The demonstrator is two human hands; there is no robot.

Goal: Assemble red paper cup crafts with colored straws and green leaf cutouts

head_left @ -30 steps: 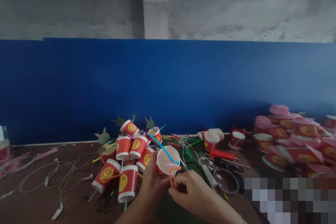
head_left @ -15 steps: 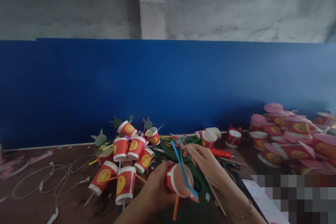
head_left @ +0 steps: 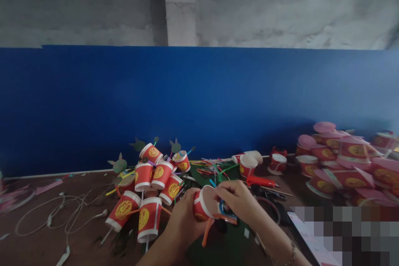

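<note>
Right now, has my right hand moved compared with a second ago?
Yes: judged against the red tool, your right hand has moved up and rightward in the view, closer to that tool.

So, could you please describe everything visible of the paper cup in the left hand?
Red with white rim and partly hidden yellow print, the paper cup tilts, open mouth facing right. The left hand grips its side; an orange straw meets its lower rim; the right hand and a blue straw are at its mouth.
</note>
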